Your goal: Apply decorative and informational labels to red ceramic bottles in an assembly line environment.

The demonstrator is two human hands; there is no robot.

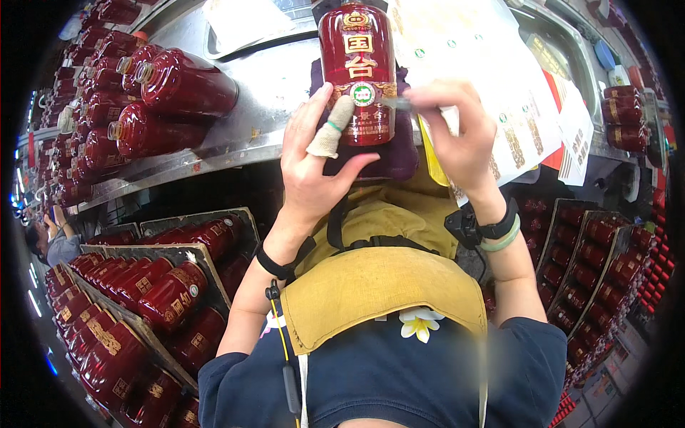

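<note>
A dark red glass bottle (358, 71) with gold lettering lies on a purple cloth pad (403, 153) at the table's front edge. My left hand (314, 153) rests against its lower left side, fingers stretched and thumb apart. A cloth cover (332, 132) sheathes the left index finger, which presses near a round green-and-white sticker (362, 94) on the bottle's front. Right of that sticker, my right hand (460, 132) is closed in a pinch on a thin greyish piece (397, 103); motion blur hides its kind.
Several undecorated red bottles (189, 85) lie on the metal table (260, 93) at left. White printed sheets (471, 64) cover its right side. Crates of decorated bottles (171, 292) stand below left, with more bottles (592, 253) below right. Another person (61, 242) is at far left.
</note>
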